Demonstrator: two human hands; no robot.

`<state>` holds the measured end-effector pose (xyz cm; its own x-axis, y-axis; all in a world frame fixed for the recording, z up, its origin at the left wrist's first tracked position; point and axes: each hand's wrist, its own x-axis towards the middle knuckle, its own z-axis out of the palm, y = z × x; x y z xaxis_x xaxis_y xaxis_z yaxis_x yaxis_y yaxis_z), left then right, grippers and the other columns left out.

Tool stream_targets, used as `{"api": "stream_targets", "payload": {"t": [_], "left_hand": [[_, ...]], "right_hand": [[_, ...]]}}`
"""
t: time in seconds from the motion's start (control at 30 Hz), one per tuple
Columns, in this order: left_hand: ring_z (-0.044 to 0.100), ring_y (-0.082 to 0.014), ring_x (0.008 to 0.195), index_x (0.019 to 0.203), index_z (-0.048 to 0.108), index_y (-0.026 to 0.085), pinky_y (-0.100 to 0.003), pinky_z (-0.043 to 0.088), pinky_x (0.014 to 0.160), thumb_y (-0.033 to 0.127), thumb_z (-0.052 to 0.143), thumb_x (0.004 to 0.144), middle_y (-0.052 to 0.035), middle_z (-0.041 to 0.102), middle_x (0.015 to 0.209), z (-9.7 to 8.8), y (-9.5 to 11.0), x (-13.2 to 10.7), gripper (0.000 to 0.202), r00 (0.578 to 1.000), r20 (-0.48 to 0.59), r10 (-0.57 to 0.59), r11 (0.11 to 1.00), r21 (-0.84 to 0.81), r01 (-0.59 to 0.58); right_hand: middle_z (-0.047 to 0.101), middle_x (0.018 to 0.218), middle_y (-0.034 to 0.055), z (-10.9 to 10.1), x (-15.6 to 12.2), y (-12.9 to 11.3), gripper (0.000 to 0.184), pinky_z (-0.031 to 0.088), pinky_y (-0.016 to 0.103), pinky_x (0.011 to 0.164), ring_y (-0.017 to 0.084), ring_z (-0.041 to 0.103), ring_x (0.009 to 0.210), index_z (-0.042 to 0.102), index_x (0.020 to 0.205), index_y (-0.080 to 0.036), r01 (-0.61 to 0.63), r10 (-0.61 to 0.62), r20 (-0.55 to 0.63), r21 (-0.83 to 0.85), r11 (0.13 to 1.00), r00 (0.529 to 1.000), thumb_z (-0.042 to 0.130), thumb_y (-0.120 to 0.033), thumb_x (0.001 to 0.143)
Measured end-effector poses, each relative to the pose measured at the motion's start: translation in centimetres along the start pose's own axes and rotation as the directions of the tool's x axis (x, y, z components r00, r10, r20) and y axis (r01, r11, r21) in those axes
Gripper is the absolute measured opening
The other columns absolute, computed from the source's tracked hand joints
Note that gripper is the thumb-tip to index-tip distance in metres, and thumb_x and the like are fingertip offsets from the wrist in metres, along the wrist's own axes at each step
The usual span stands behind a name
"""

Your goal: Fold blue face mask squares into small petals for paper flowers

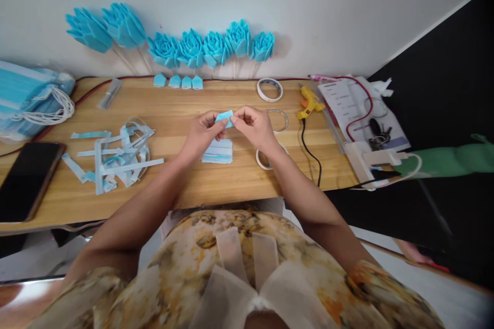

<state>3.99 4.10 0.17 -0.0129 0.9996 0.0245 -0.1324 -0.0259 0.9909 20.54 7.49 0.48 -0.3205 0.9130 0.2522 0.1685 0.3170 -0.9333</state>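
Note:
Both hands meet above the middle of the wooden table (239, 180) and pinch one small folded blue piece (225, 117). My left hand (203, 132) grips its left side with closed fingers. My right hand (252, 126) pinches its right end. Directly under the hands lies a small stack of blue mask pieces (218, 152). A row of small folded blue petals (178, 81) sits near the back edge, below several blue paper flowers (193, 46) leaning on the wall.
Cut mask strips (116, 157) lie at the left, with a phone (27, 177) and a stack of face masks (31, 97) beyond. Tape rolls (269, 89) and a yellow glue gun (309, 103) sit right of the hands. Papers, cables and a charger (370, 157) crowd the right end.

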Motion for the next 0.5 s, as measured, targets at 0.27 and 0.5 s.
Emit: {"api": "stream_targets", "payload": {"t": [0.27, 0.5], "left_hand": [[0.053, -0.0075, 0.049, 0.068, 0.064, 0.018, -0.021, 0.042, 0.05, 0.03, 0.075, 0.076, 0.0026, 0.062, 0.056, -0.5, -0.4, 0.1, 0.018, 0.997, 0.013, 0.07, 0.997, 0.036, -0.07], [0.054, -0.0078, 0.049, 0.068, 0.063, 0.018, -0.021, 0.043, 0.051, 0.027, 0.073, 0.077, 0.0029, 0.063, 0.056, -0.6, -0.2, 0.2, 0.016, 0.996, -0.004, 0.086, 0.996, 0.036, -0.086]], "right_hand": [[0.058, 0.068, -0.0034, 0.3, 0.0, 0.4, 0.023, 0.037, 0.026, 0.061, 0.01, 0.047, 0.062, 0.061, 0.078, -0.019, -0.002, 0.002, 0.001, -0.01, 1.0, 1.0, 0.064, -0.041, 0.085], [0.057, 0.068, -0.0036, -2.1, 1.4, 0.0, 0.029, 0.039, 0.025, 0.063, 0.01, 0.049, 0.063, 0.06, 0.078, -0.02, 0.013, -0.023, -0.161, -0.058, 0.998, 0.987, 0.059, -0.047, 0.088]]}}
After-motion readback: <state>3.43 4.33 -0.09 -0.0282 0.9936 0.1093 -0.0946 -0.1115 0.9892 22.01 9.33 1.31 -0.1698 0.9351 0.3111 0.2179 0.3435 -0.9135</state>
